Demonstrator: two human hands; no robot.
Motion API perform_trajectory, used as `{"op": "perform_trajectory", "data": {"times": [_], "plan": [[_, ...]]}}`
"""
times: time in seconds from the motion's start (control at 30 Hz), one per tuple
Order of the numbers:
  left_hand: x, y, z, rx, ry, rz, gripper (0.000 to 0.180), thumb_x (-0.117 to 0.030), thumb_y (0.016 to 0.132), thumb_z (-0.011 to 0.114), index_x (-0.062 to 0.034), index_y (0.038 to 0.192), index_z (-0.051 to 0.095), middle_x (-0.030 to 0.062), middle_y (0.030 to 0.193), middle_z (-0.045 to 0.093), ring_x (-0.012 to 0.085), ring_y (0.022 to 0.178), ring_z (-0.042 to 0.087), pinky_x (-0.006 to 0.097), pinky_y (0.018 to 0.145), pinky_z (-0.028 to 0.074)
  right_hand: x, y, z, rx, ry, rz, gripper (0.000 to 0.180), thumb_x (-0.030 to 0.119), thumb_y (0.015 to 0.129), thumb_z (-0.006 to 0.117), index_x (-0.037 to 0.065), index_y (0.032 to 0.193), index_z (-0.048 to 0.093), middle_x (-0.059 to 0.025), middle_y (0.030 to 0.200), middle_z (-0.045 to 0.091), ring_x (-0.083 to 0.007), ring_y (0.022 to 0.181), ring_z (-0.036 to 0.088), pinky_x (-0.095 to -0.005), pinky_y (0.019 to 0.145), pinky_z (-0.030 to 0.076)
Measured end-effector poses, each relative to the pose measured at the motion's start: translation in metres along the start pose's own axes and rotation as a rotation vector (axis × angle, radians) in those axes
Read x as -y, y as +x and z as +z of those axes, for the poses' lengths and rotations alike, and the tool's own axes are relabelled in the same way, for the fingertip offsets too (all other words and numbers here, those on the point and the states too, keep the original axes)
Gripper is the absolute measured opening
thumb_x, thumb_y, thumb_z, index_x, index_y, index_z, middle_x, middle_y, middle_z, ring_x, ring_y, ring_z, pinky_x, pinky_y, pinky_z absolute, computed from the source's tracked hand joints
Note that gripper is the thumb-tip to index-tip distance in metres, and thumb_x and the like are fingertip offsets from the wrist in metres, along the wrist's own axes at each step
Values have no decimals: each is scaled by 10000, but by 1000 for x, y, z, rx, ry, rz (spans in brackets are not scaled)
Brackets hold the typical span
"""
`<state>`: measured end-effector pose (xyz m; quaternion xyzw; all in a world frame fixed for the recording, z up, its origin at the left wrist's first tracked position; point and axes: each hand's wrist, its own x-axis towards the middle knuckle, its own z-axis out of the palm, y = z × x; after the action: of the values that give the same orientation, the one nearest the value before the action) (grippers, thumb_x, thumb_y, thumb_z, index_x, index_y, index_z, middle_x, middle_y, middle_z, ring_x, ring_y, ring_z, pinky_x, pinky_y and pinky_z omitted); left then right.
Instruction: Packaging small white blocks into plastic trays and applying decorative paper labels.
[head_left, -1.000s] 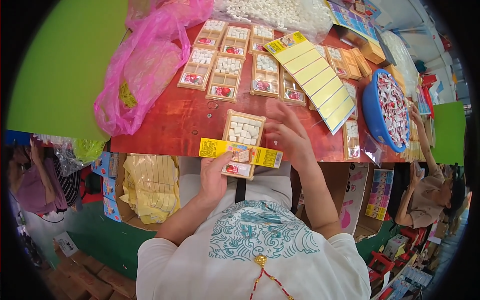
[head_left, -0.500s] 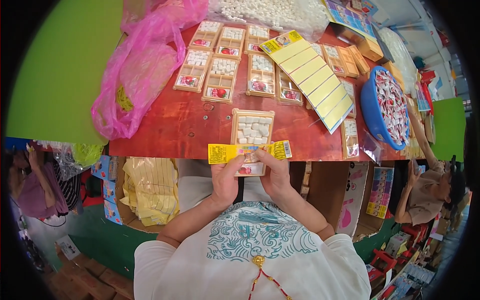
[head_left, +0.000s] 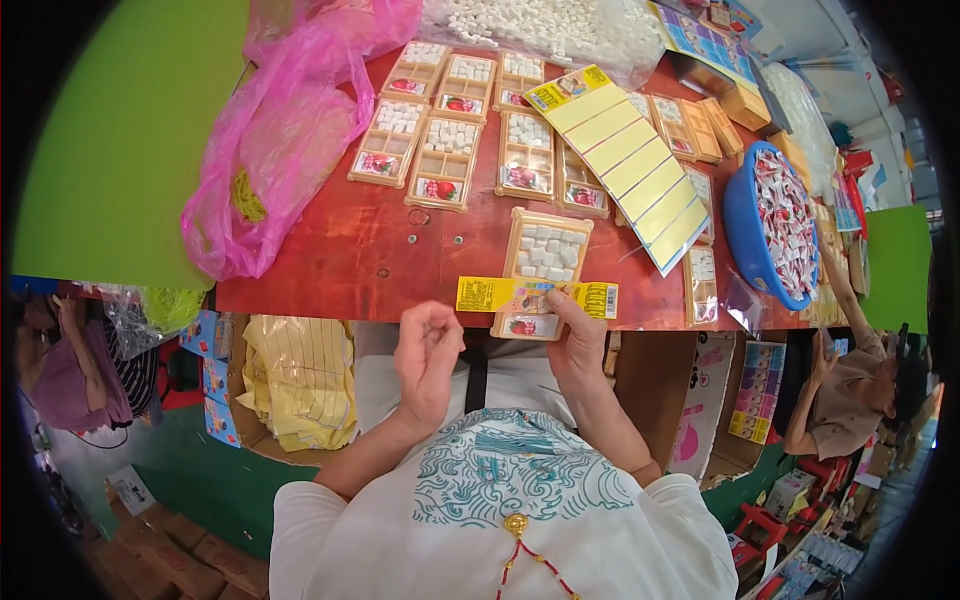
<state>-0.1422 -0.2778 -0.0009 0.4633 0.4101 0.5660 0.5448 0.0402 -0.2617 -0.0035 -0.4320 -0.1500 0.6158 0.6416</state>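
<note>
A small tan compartment tray [head_left: 514, 238] filled with white pieces and a red-and-white packet is at the table's front edge. Across its lower part lies a yellow printed label strip [head_left: 485, 294], its two ends sticking out past the tray sides. My right hand [head_left: 578, 345] grips the tray at its lower right, thumb on top of the strip. To the left and apart from the tray, my left hand [head_left: 427, 362] is raised with its fingers curled in; nothing shows in it.
Several similar trays [head_left: 447, 155] stand in rows farther back. A yellow label sheet [head_left: 625, 160] covers some of them. On the right is a blue basin [head_left: 740, 222] of packets, on the left a pink plastic bag [head_left: 260, 190]. White pieces [head_left: 550, 22] are heaped behind. A co-worker [head_left: 845, 395] sits at right.
My left hand has let go of the tray and strip and drawn back to the left. My right hand has shifted the tray rightward, and the tray now tilts slightly.
</note>
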Motion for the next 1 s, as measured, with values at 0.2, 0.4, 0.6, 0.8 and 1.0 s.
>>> {"op": "perform_trajectory", "data": {"times": [0.2, 0.4, 0.6, 0.8, 1.0], "plan": [[-1, 25, -6, 128, -88, -307, 207, -135, 960, 504, -6, 1118, 538, 50, 974, 603, 91, 863, 554, 245, 779, 444, 2, -3, -6, 86, -37, 48, 435, 39, 822, 643, -7, 1243, 543, -115, 1132, 661, -210, 1019, 656, -380, 914, 527], [10, 27, -15, 238, -80, -275, 132, -99, 942, 532, 4, 972, 608, 33, 951, 588, 89, 859, 547, 242, 780, 440, 7, -3, -13, 202, 0, 122, 511, 63, 781, 662, -39, 1262, 522, -143, 1169, 650, -229, 1031, 656, -386, 937, 513], [13, 27, -8, 264, -13, -151, 125, -60, 902, 569, 26, 939, 652, 37, 885, 559, 112, 813, 554, 241, 733, 439, 13, -10, -18, 432, -142, 95, 430, 63, 753, 696, -59, 1151, 585, -148, 1080, 669, -240, 965, 662, -357, 877, 516], [13, 24, -6, 484, 169, 3, 170, 0, 853, 594, 2, 991, 694, 74, 924, 609, 157, 840, 582, 257, 724, 453, 33, -12, -1, 823, -570, -518, 169, 6, 699, 721, -33, 843, 642, -137, 825, 652, -286, 774, 636, -374, 746, 504], [22, 16, -4, 596, -110, 64, 179, -53, 892, 609, -41, 1033, 719, 90, 986, 573, 174, 861, 561, 279, 746, 446, 45, -27, 4, 915, -878, -898, 147, 123, 766, 703, 8, 845, 657, -102, 837, 673, -245, 763, 659, -405, 799, 485]]}}
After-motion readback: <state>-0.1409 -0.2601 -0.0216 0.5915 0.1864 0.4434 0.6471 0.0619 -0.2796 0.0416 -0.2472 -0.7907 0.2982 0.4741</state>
